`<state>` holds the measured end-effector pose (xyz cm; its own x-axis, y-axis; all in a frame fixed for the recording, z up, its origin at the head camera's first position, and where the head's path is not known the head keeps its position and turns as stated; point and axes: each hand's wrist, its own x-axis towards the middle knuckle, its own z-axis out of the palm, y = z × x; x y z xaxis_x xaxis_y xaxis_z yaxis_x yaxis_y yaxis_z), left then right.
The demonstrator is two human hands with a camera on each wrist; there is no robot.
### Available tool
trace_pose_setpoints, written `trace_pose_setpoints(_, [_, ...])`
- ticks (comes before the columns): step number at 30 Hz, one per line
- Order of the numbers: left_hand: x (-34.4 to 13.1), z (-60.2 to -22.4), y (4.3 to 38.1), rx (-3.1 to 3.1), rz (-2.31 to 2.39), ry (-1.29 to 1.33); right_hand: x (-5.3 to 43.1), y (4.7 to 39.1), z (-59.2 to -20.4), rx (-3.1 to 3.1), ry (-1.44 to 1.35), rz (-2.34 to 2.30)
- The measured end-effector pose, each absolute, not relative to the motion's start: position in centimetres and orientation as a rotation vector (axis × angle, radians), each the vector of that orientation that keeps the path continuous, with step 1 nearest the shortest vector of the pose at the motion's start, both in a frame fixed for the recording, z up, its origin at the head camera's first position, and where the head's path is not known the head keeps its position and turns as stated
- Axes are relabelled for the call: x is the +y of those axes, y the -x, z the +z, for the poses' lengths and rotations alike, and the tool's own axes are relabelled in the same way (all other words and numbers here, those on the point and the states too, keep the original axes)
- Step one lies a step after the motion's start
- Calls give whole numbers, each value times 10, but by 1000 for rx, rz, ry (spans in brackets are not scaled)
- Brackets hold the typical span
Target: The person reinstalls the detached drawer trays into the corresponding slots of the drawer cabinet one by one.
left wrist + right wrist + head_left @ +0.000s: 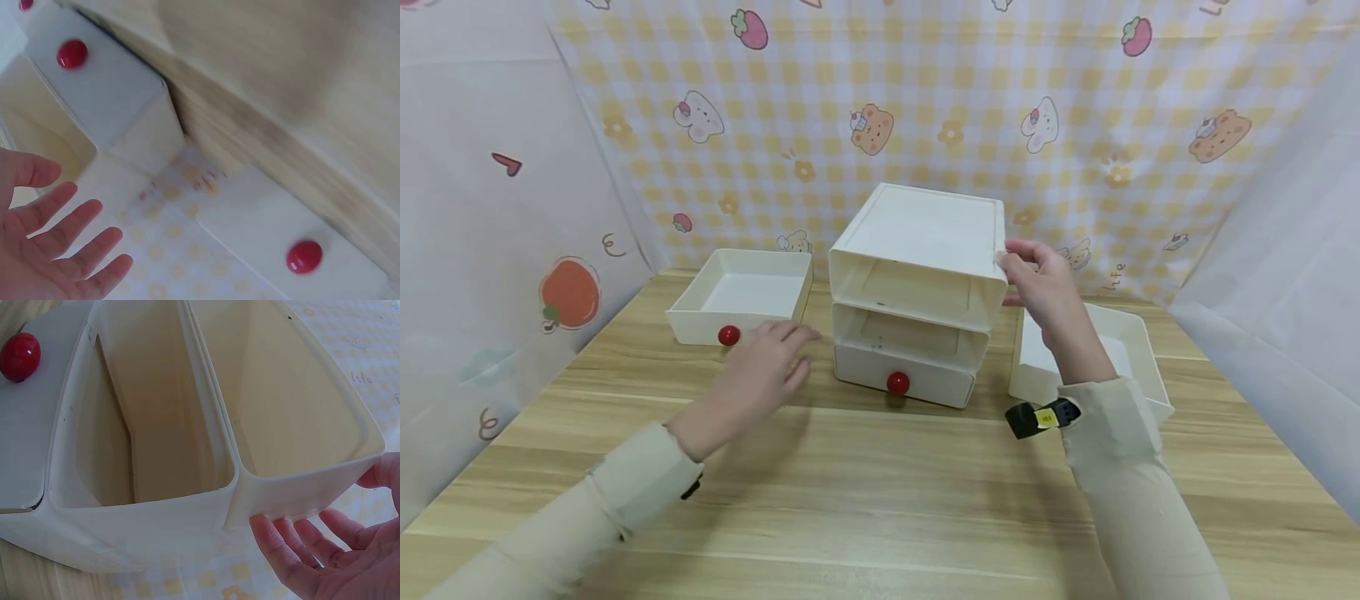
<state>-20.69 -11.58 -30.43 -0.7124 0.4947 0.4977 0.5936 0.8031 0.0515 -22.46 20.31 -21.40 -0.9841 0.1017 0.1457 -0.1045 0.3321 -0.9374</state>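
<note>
A stack of white drawer units stands mid-table. Its top casing [928, 229] and middle casing [156, 531] are hollow at the front, while the bottom drawer [861, 365] fills its casing and has a red knob [898, 383]. The top casing sits slightly askew over the middle one. My right hand [1037, 279] grips the top casing at its right side, thumb near the upper edge and fingers against the side wall. Left of the stack, my left hand [760, 367] hovers with fingers spread [69, 231], holding nothing, in front of a pulled-out drawer [696, 325].
That left drawer carries a red knob [728, 335]. Another loose white drawer [1142, 358] lies right of the stack, partly behind my right forearm. A patterned cloth [925, 100] hangs behind the wooden table [880, 500], with pale cloth at both sides.
</note>
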Motion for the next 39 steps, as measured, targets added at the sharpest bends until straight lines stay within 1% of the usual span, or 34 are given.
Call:
trace_pose_setpoints(5, [-134,-293,221,-2560,-337,661,204,226,-214,-2427,-16,1716])
trace_pose_setpoints(12, [-170,-282,249,-2728,-576,390,204,225,-214,-2420,-8,1724])
trace_pose_setpoints(25, [-248,-286,298,-2853,-904,16,205,225,-215,-2411,-4,1727])
trace_pose_setpoints(34, [-281,-300,303,-2915,-1030,-60,205,225,-215,-2426,-4,1712])
trace_pose_setpoints(39, [-289,-305,306,-2930,-1095,-121,206,225,-214,-2432,0,1713])
